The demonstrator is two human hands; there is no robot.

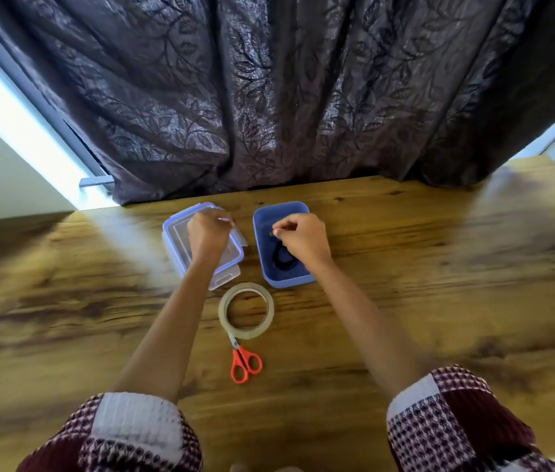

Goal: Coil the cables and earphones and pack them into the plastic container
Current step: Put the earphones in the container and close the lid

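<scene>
A black cable point(282, 258) already lies coiled in the blue container point(271, 216), our right hand point(303, 238) and left hand point(208, 233) curled above, pinching something too small to tell; the lid point(175, 233) remains off.

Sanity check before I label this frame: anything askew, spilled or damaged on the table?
Nothing stands out. The blue container sits upright with a dark cable inside; its lid lies flat beside it. The tape roll and orange scissors lie tidy in front. Both hands are pinched shut; what they hold is too small to tell.
</scene>
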